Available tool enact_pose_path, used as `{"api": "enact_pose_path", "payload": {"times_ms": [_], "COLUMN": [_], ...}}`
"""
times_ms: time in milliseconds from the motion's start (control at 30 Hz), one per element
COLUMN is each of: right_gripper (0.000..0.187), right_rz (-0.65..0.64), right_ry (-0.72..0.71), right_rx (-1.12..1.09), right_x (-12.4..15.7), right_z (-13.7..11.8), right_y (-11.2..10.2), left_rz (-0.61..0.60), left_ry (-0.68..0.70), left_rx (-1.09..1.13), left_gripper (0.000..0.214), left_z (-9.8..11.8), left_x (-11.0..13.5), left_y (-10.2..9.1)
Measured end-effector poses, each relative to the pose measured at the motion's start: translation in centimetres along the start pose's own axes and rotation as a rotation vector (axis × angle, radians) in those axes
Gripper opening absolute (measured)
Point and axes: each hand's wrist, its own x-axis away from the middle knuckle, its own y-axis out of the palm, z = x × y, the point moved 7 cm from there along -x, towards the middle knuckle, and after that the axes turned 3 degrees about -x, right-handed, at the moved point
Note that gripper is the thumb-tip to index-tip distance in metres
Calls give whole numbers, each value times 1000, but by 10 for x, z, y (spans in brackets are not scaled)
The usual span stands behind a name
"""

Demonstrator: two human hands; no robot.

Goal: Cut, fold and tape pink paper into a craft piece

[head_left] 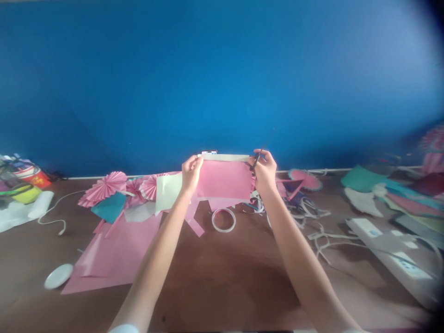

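Both hands hold up a pink sheet of paper (225,180) above the table, with a pale strip (225,157) running along its top edge. My left hand (191,172) pinches the left end of that strip. At the other end, my right hand (265,169) is closed on dark scissors (255,160), their blades pointing up, while its fingertips grip the strip's right end. Below the sheet lies a white roll of tape (224,220). I cannot tell whether the strip is tape or a folded edge.
Pink pleated paper fans (106,187), a teal sheet (110,206) and large pink paper (114,249) lie at left, near a white round object (58,276). A power strip (391,259) with cables and colored paper (367,178) occupy the right. A blue wall (222,83) rises behind.
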Motion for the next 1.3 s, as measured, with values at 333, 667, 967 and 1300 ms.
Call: {"api": "enact_pose_path", "payload": {"times_ms": [333,667,967,1300], "right_gripper": [38,38,29,38], "right_rz": [49,77,-429,-825], "right_ry": [-68,-91,63,212], "right_rx": [67,117,1200,1457], "right_x": [5,5,-10,30], "right_z": [-8,-14,37,76], "right_y": [0,-3,-25,-6], "left_rz": [80,126,198,194], "left_ry": [13,8,-29,-91], "left_rx": [-20,2,133,217], "left_gripper": [22,22,23,28], "left_z": [6,12,-7,-14], "left_x": [2,1,-27,-31], "left_y": [0,-7,-57,-62]}}
